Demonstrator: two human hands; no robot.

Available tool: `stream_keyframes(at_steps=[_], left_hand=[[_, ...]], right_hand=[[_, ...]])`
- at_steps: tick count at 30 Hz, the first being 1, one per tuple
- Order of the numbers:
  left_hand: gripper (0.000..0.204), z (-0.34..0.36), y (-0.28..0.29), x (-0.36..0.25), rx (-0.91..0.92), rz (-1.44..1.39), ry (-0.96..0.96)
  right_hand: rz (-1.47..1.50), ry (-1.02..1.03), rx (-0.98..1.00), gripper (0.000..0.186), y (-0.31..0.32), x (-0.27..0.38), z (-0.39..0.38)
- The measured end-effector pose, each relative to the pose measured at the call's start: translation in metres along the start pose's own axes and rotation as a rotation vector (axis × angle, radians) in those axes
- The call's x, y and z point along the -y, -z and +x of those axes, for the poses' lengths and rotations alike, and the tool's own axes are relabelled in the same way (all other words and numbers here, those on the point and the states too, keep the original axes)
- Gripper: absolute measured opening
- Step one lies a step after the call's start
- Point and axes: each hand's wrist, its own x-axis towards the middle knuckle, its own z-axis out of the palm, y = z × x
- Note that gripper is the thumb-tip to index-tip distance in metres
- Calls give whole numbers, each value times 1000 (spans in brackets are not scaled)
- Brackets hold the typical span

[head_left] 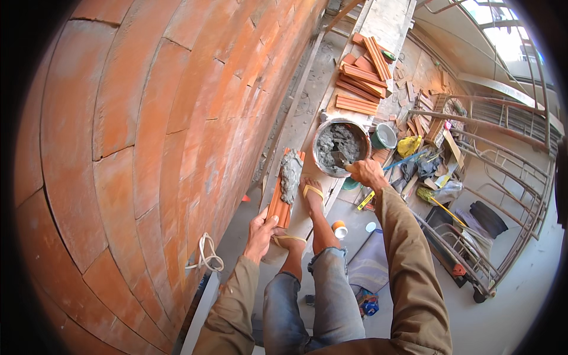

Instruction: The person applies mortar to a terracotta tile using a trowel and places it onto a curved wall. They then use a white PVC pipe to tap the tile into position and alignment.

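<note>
My left hand [260, 235] grips the lower end of a ridged orange clay tile [275, 207], which carries a long smear of grey mortar [291, 176]. My right hand [368, 175] is closed on the handle of a trowel [344, 164], whose blade is partly sunk in mortar inside a round bucket [327, 138]. The bucket stands on a plank walkway [383, 15] just beyond my sandalled feet. Behind it lies a loose stack of ridged clay pieces [358, 104].
An orange brick wall [118, 148] rises along my left, with a white looped cord [210, 255] beside it. Below at right are metal scaffold frames [497, 139], a grey-green pail [384, 135], yellow rags [409, 145], broken tile pieces and a yellow level [365, 200].
</note>
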Motion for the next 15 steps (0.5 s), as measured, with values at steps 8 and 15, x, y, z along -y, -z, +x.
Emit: stream_keyframes(at_steps=[8, 15], left_hand=[[51, 41, -7, 19, 44, 73, 30], [51, 81, -30, 32, 54, 62, 37]], right_hand=[[472, -277, 43, 36, 14, -25, -18], [933, -452, -14, 41, -39, -30, -74]])
